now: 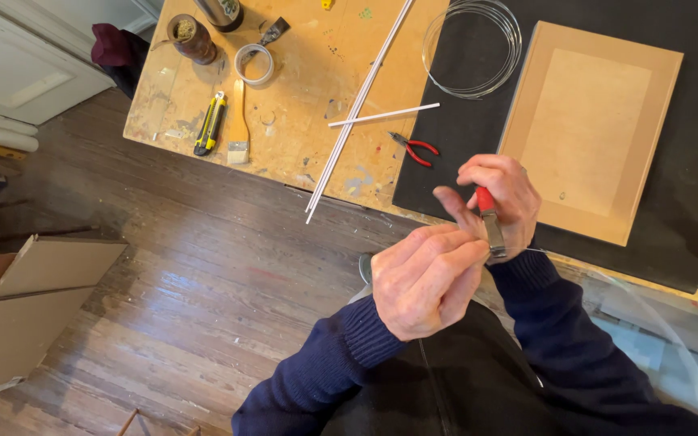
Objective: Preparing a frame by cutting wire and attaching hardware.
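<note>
Floorboards [203, 266] of worn wood fill the left and lower middle of the frame, with flattened cardboard [18, 315] at the lower left. Across the top runs a paint-spattered wooden desk [300, 129], its right part covered by a black mat [688, 161]. On the mat lies a tan framed board [591, 129], and at its upper left a coil of clear wire [472, 48]. Long white rods [357, 109] cross the desk slantwise at upper centre, a shorter one lying across them. Left of them sit a yellow and black utility knife [210, 123], a paintbrush [238, 125], a roll of tape [254, 64] and a spool of twine [191, 38]. Small red-handled pliers [415, 148] rest at the mat's edge. Right of centre, just off the desk's near edge, the right hand [502, 202] has its grip closed around a red-handled tool [490, 222] with metal jaws pointing down. The left hand [426, 278], touching it from below, pinches its grip on a thin clear wire [607, 278] at those jaws; the wire trails off toward the lower right.
</note>
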